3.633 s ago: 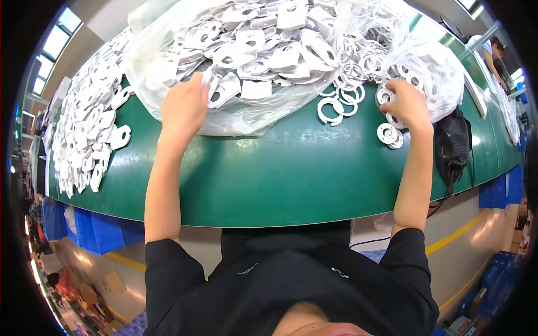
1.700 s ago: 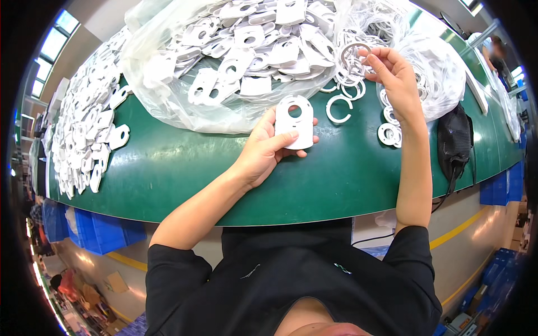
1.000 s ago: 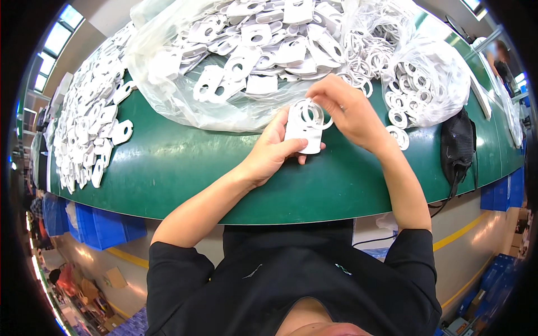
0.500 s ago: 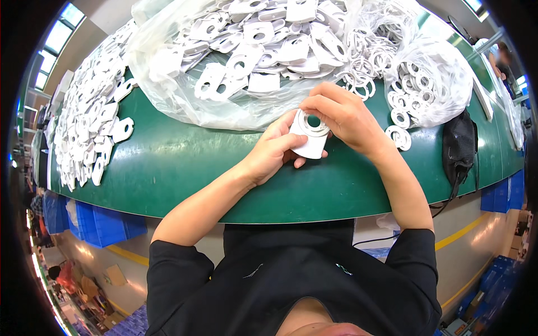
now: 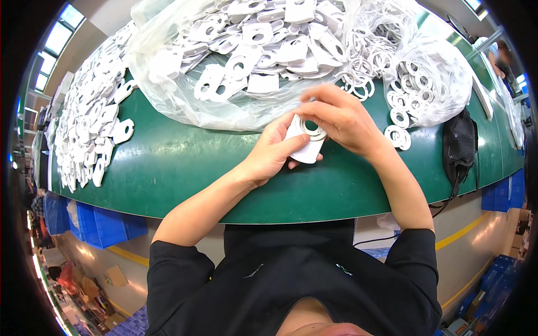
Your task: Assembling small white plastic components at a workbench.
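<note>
My left hand [image 5: 274, 150] grips a white plastic plate [image 5: 306, 152] with a round hole, its thumb lying across the front beside the hole. A white ring [image 5: 318, 136] sits around that hole; whether it is separate or moulded on, I cannot tell. My right hand [image 5: 343, 120] curls over the upper right of the plate, fingers bent onto the ring's edge. Its raised forefinger is slightly blurred, and its thumb is mostly hidden. Both hands are above the green table [image 5: 224, 162].
A large clear bag [image 5: 224, 115] full of similar white plates lies open behind my hands. A loose heap of plates [image 5: 92, 123] covers the left. On the right are a bag of white rings [image 5: 428, 84], two loose rings [image 5: 397, 137] and a black mesh pouch [image 5: 458, 145].
The plate has tilted and shifted slightly left and down in my left hand. My right fingers have moved a little over the ring, the forefinger lifting.
</note>
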Demonstrator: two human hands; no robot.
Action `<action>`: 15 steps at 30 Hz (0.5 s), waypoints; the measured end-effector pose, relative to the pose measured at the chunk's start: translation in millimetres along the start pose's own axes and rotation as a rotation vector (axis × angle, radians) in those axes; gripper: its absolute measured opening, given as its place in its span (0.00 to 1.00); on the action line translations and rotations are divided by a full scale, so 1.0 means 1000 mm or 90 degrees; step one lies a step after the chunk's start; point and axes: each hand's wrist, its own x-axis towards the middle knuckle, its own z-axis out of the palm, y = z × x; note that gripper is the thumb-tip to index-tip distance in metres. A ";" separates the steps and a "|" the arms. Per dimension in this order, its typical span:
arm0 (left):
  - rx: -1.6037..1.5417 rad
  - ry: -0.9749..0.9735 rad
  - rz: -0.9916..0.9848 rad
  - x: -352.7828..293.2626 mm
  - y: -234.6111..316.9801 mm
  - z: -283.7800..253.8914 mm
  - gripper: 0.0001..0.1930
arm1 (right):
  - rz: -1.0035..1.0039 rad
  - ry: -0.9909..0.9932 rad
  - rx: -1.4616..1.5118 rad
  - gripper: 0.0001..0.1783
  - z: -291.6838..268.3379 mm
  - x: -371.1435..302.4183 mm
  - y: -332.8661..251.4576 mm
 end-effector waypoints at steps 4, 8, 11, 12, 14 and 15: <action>0.072 0.050 0.011 -0.002 0.003 0.002 0.22 | 0.172 0.081 0.143 0.07 0.000 -0.002 0.003; 0.108 0.048 0.048 -0.001 -0.003 -0.001 0.23 | 0.363 -0.032 0.358 0.10 -0.004 -0.006 0.011; 0.106 0.038 0.025 -0.003 0.003 0.001 0.23 | 0.394 -0.058 0.410 0.10 -0.008 -0.004 0.009; 0.105 0.039 0.026 -0.003 0.003 0.001 0.23 | 0.409 -0.063 0.426 0.10 -0.009 -0.004 0.008; 0.131 0.024 0.039 -0.003 0.004 0.000 0.20 | 0.405 -0.068 0.413 0.10 -0.007 -0.007 0.012; 0.131 0.025 0.039 -0.004 0.004 0.002 0.20 | 0.400 -0.073 0.401 0.09 -0.006 -0.009 0.013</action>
